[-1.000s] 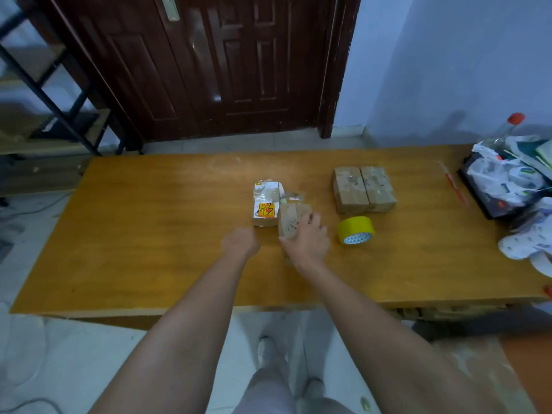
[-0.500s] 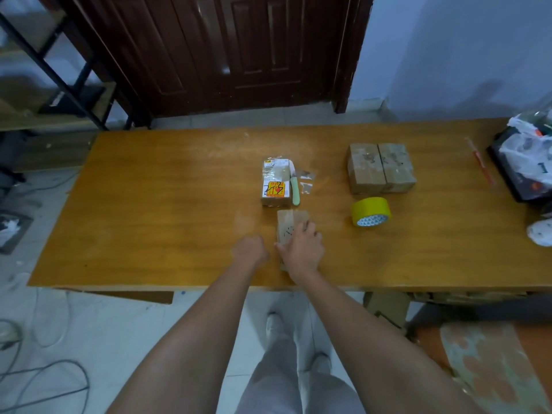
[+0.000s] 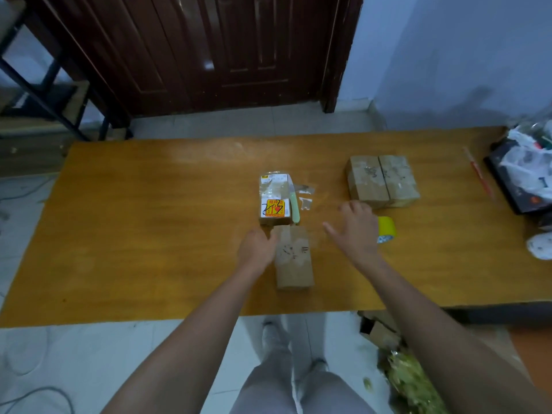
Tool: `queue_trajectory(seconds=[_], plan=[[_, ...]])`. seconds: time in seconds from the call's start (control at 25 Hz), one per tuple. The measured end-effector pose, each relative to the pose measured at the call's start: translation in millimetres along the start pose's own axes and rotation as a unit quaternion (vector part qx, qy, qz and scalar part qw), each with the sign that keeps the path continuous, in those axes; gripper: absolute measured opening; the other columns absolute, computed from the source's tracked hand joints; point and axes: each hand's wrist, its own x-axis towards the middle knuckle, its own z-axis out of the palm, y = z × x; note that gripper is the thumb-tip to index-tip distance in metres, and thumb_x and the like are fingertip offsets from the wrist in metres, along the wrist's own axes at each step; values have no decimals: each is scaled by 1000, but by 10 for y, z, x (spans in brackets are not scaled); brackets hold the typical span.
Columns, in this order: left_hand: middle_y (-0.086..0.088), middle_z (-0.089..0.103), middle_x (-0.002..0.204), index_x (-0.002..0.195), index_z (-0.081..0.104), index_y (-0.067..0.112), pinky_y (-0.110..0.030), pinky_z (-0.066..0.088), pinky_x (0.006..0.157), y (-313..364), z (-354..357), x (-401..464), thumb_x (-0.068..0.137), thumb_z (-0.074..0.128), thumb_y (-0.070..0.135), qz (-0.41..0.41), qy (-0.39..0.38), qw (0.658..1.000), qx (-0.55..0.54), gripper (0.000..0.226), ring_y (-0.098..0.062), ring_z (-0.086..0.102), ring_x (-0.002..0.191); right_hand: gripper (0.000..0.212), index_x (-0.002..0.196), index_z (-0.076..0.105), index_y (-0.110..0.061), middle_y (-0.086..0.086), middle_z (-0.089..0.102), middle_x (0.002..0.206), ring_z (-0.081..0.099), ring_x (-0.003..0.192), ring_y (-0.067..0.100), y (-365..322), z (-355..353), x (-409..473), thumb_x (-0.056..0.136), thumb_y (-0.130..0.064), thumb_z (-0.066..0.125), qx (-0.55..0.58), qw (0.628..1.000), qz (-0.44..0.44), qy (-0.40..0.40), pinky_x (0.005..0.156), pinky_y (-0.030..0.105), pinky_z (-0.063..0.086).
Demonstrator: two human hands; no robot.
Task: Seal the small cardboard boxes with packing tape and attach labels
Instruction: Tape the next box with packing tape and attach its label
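1. A dark wooden door (image 3: 239, 49) and a pale blue wall stand behind an orange-brown table (image 3: 134, 234) on a light tiled floor; a black metal rack (image 3: 35, 85) is cut off at the far left edge.
2. The left hand (image 3: 256, 252) rests against the left side of a plain cardboard box (image 3: 294, 258) near the table's near edge; its fingers curl toward the box, and whether they grip it cannot be told.
3. That box lies flat, its long axis running near to far, with dark markings on top too blurred to read.
4. Just beyond it sits a labelled box (image 3: 274, 198), also lying near to far, with a yellow and red sticker. A pale green tool (image 3: 294, 204) lies along its right edge, with clear tape scraps (image 3: 306, 195) beside it.
5. The right hand (image 3: 357, 231) hovers palm down, fingers spread wide, holding nothing.
6. It partly hides a yellow tape roll (image 3: 386, 228) just right of it.
7. Two taped boxes (image 3: 382, 180) sit side by side, farther right.
8. A red pen (image 3: 481, 180) lies beyond them, and white plastic bags (image 3: 528, 168) are cut off at the right edge.
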Motion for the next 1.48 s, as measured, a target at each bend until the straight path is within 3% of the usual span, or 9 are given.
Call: queue_trajectory(seconds=[0.24,0.4,0.48,0.64,0.8,0.96,1.16,1.28,1.48], plan=[[-11,44,133,134,38,8,-37,50,84,321,395,-170,72,51,83,-2,13,999,43,98,-28,51,118,69,117,58,-21,5,58,123,45,124,28,484,80,179,76,-75,53,-150,971,11,-183,108,49,28],[-14,35,139,146,19,4,-36,48,86,345,544,-72,60,63,82,-28,2,994,110,124,-30,43,124,66,114,60,-19,6,59,119,45,123,29,502,177,252,71,-70,66,-182,965,41,-185,107,52,28],[-14,36,135,145,17,5,-35,48,80,337,598,-42,61,69,75,-37,13,994,105,121,-30,45,120,46,93,64,-18,3,62,103,49,116,27,521,156,292,73,-59,72,-180,966,37,-184,107,51,31],[-12,45,127,139,27,3,-34,46,72,341,632,-2,64,65,67,-44,77,993,81,105,-30,51,111,42,62,49,-19,-3,46,63,52,79,21,692,76,277,67,-47,79,-46,988,14,-148,78,36,39],[-13,43,129,139,27,4,-35,47,75,359,678,6,64,68,67,-50,82,991,92,106,-30,49,112,49,56,36,-19,-6,36,51,33,49,9,717,21,98,62,-31,83,236,964,57,-113,49,26,22],[-15,41,130,141,22,3,-37,47,81,373,675,16,65,68,69,-50,81,991,95,111,-32,47,115,53,56,36,-21,-5,35,52,32,51,10,575,-136,163,63,-36,86,397,905,82,-130,50,28,23],[-17,39,134,144,19,1,-40,47,85,353,662,8,65,70,70,-56,81,991,85,116,-34,45,118,51,54,36,-21,-5,36,54,37,55,13,457,-491,213,66,-21,86,494,850,115,-143,52,25,27],[-19,37,139,147,13,-1,-41,47,88,287,613,38,66,72,67,-65,78,992,78,121,-34,43,123,32,59,50,-24,-8,54,61,56,59,11,557,-898,357,69,-31,80,625,759,137,-123,51,21,45],[-18,36,139,148,10,-2,-40,44,91,535,655,-36,65,68,73,-35,73,994,72,126,-34,42,123,45,54,37,-23,-15,38,46,42,42,2,734,-1316,535,64,-27,81,580,807,58,-93,42,12,33]])
